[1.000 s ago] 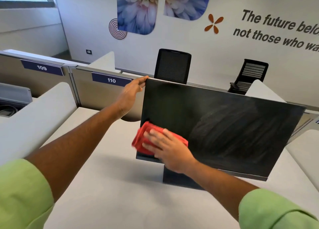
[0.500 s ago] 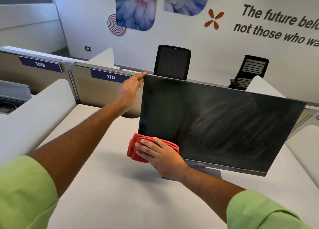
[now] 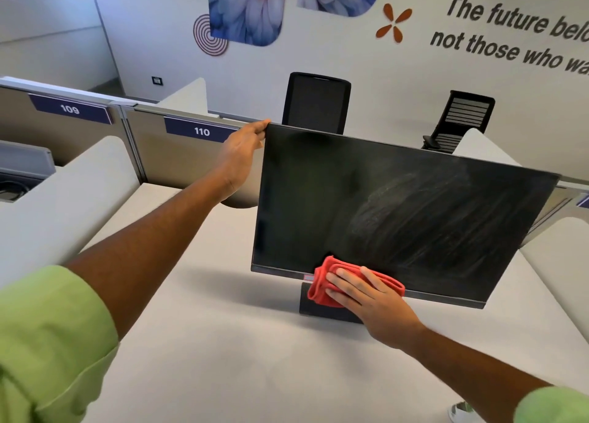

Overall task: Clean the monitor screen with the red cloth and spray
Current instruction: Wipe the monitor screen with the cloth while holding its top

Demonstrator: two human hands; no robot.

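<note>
Along the monitor's (image 3: 398, 209) lower edge, right hand (image 3: 374, 298) presses red cloth (image 3: 322, 290).

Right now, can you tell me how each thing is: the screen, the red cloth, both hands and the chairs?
Monitor: switched off, tilted, smeary streaks on its right half.
Red cloth: bunched up, pressed on the monitor's bottom edge.
Right hand: fingers flat on the cloth.
Left hand: gripping the monitor's top left corner.
Desk: bare where it shows.
Two black chairs: nobody in them.
</note>
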